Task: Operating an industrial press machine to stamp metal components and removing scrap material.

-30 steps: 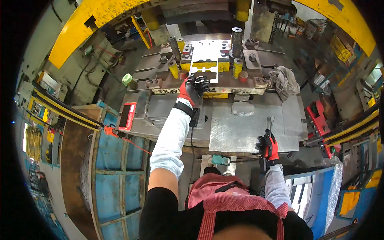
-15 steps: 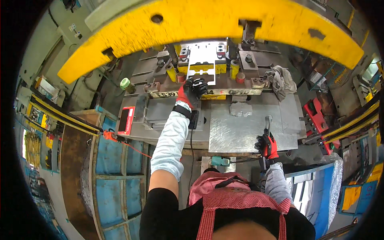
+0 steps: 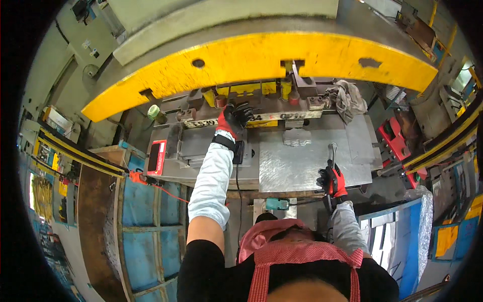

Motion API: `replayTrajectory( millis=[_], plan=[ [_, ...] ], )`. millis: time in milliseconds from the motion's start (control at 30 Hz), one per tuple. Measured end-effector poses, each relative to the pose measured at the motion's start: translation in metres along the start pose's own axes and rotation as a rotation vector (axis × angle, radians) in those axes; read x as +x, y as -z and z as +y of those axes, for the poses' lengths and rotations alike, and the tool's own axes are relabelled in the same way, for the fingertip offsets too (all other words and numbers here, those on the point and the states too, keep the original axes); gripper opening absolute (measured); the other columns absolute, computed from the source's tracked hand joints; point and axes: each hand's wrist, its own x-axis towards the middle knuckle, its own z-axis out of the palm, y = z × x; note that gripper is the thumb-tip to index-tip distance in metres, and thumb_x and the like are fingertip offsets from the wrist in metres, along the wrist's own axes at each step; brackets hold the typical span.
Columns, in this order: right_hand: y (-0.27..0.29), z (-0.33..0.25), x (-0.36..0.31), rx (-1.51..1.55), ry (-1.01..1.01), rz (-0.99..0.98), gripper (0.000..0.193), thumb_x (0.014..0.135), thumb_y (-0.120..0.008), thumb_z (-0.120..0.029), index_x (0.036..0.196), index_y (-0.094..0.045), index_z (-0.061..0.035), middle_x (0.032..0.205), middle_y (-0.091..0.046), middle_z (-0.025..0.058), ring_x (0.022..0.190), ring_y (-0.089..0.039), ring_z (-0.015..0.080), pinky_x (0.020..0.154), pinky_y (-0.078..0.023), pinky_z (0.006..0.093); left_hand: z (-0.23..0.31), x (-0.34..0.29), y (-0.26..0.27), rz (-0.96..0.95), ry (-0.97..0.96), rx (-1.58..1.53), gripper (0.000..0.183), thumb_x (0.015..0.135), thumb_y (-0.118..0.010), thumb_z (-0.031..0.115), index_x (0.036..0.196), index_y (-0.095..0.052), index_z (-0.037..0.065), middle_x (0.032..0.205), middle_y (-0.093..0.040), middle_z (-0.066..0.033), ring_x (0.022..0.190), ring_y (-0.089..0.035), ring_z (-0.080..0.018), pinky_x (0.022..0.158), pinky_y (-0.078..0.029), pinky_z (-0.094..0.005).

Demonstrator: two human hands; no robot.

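My left hand (image 3: 235, 120), in a red and black glove, is at the front edge of the die base (image 3: 297, 115). Its fingers are stretched out and apart, with nothing visible in them. Over the steel plate (image 3: 294, 168), my right hand (image 3: 333, 182), gloved the same way, is closed around a slim metal hand tool (image 3: 331, 155) with a rounded, loop-like end pointing away from me. A yellow press beam (image 3: 241, 58) spans the far side and hides most of the die behind it. Small flat metal pieces (image 3: 297, 137) lie at the plate's far edge.
A grey rag (image 3: 349, 100) hangs at the far right of the die. Left on the bench lies a red-framed flat case (image 3: 157, 157). A red control box (image 3: 395, 141) stands at the right. Below left is a blue-panelled rack (image 3: 138, 214); a green tool (image 3: 276, 204) sits below the bench.
The yellow press beam appears lower, and the bright sheet part on the die is now hidden. My left hand has shifted slightly left; my right hand still grips the tool.
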Motion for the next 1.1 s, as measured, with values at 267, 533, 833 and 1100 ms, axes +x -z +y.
replayTrajectory(
  millis=[267, 533, 833, 1100],
  plan=[
    [0.029, 0.011, 0.011, -0.229, 0.113, -0.163, 0.050, 0.081, -0.056, -0.010, 0.127, -0.037, -0.0123, 0.080, -0.055, 0.0089, 0.056, -0.051, 0.0168, 0.047, -0.043, 0.0302, 0.000, 0.014, 0.014, -0.102, 0.003, -0.033, 0.036, 0.092, -0.039, 0.027, 0.108, -0.050, -0.004, 0.096, -0.061, -0.0186, 0.083, -0.061, -0.0307, 0.074, -0.053, -0.0399],
    [-0.056, -0.017, -0.009, -0.613, 0.332, -0.115, 0.060, 0.079, -0.056, -0.006, 0.134, -0.031, -0.0097, 0.096, -0.055, 0.0048, 0.075, -0.051, 0.0108, 0.064, -0.046, 0.0258, -0.003, -0.014, -0.022, 0.009, -0.087, -0.018, 0.030, 0.091, -0.041, 0.027, 0.105, -0.052, 0.002, 0.091, -0.063, -0.0173, 0.078, -0.063, -0.0267, 0.070, -0.053, -0.0354],
    [-0.309, -0.076, 0.131, -0.791, 0.323, -0.615, 0.021, 0.082, -0.057, -0.020, 0.098, -0.057, -0.0060, 0.072, -0.053, -0.0022, 0.063, -0.049, 0.0053, 0.052, -0.039, 0.0220, 0.011, -0.017, -0.011, -0.027, 0.083, 0.056, 0.047, 0.091, -0.035, 0.038, 0.107, -0.053, -0.002, 0.100, -0.060, -0.0191, 0.085, -0.060, -0.0337, 0.077, -0.050, -0.0421],
    [-0.343, -0.094, 0.153, -1.030, 0.686, -0.724, 0.024, 0.078, -0.058, -0.008, 0.101, -0.056, -0.0057, 0.078, -0.058, 0.0029, 0.065, -0.053, 0.0103, 0.059, -0.044, 0.0226, 0.011, -0.015, 0.043, -0.104, -0.122, 0.403, 0.042, 0.092, -0.035, 0.027, 0.113, -0.050, -0.006, 0.099, -0.061, -0.0168, 0.086, -0.061, -0.0283, 0.081, -0.049, -0.0383]
  ],
)
